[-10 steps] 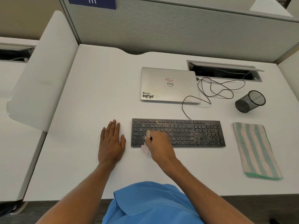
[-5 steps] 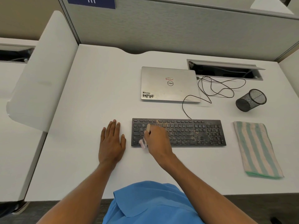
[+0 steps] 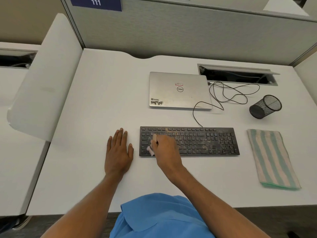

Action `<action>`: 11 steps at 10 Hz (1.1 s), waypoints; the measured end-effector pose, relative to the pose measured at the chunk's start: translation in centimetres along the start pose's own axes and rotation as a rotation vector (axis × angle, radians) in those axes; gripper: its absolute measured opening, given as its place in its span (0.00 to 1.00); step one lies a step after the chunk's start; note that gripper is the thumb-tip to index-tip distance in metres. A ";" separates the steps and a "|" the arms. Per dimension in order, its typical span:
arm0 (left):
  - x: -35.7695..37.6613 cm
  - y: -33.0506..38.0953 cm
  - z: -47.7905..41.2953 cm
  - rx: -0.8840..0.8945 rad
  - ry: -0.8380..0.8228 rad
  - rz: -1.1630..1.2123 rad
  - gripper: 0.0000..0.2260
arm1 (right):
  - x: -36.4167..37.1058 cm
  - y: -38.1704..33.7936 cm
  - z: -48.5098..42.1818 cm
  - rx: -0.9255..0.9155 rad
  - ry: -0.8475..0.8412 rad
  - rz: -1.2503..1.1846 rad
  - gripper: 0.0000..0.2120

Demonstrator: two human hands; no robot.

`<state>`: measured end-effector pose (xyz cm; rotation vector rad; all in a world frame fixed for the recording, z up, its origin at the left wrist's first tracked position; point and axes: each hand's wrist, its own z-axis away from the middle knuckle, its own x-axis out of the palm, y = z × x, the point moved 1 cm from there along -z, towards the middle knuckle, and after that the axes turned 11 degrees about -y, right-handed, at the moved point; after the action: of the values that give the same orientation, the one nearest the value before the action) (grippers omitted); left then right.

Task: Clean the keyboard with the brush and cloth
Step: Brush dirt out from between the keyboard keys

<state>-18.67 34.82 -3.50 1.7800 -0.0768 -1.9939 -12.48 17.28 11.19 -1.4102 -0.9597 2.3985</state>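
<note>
A black keyboard lies on the white desk, with tan dust over its middle and right keys. My right hand is over its left part and grips a small pink brush, whose head touches the lower left keys. My left hand rests flat on the desk just left of the keyboard, fingers straight. A green and beige striped cloth lies folded to the right of the keyboard, untouched.
A closed silver laptop sits behind the keyboard, with a tangled black cable beside it. A black mesh pen cup lies on its side at the right. An open cable hatch is at the back right.
My right hand has moved the brush up from the keyboard's front edge onto the lower left keys. My left hand has stayed put.
</note>
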 end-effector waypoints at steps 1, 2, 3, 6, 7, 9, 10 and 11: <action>0.0 -0.1 -0.1 -0.011 0.000 0.001 0.29 | -0.3 0.1 0.7 0.046 -0.098 0.176 0.17; 0.0 0.0 0.0 -0.006 0.001 -0.002 0.29 | -0.5 -0.1 0.8 -0.009 -0.022 0.154 0.21; 0.0 -0.1 -0.1 -0.006 0.003 -0.005 0.29 | -0.1 -0.9 0.2 -0.119 0.009 0.223 0.14; -0.1 0.0 0.0 0.000 0.014 0.001 0.29 | 0.1 -0.6 0.0 -0.122 -0.012 0.536 0.07; -0.1 0.1 0.0 0.003 0.015 0.008 0.29 | -1.1 0.4 0.3 -0.004 -0.010 0.618 0.06; 0.0 -0.1 0.0 0.004 0.020 -0.003 0.29 | -0.8 -1.2 -0.4 -0.048 0.004 0.543 0.07; 0.0 0.0 -0.1 0.005 0.017 -0.003 0.29 | -0.4 -1.7 -0.3 -0.096 -0.027 0.491 0.07; 0.0 0.0 -0.2 0.006 0.022 0.009 0.29 | -1.2 -0.5 0.0 -0.050 -0.064 0.499 0.07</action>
<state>-18.47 34.85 -3.48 1.8017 -0.0837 -1.9691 -11.91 17.10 12.33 -1.7740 -0.7524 2.7948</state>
